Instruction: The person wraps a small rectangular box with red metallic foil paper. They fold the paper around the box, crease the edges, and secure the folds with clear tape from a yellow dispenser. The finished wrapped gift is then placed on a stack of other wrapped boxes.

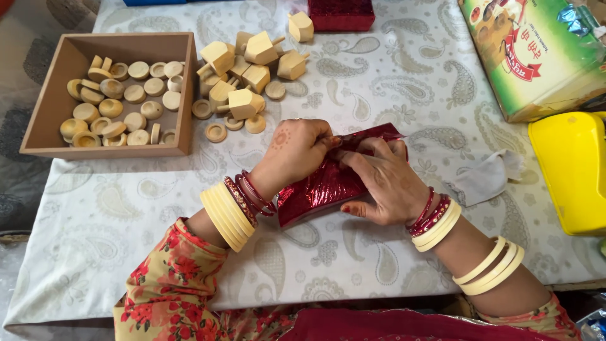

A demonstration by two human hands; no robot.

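A shiny red fabric pouch lies on the patterned tablecloth in front of me. My left hand pinches its upper edge with closed fingers. My right hand rests on top of the pouch and grips the same edge beside the left fingers. Both wrists carry cream and red bangles. Part of the pouch is hidden under my hands.
A wooden tray with several round wooden discs stands at the left. A pile of wooden spinning tops and loose discs lies beyond my hands. A red box, a printed carton, a yellow container and a white cloth sit around.
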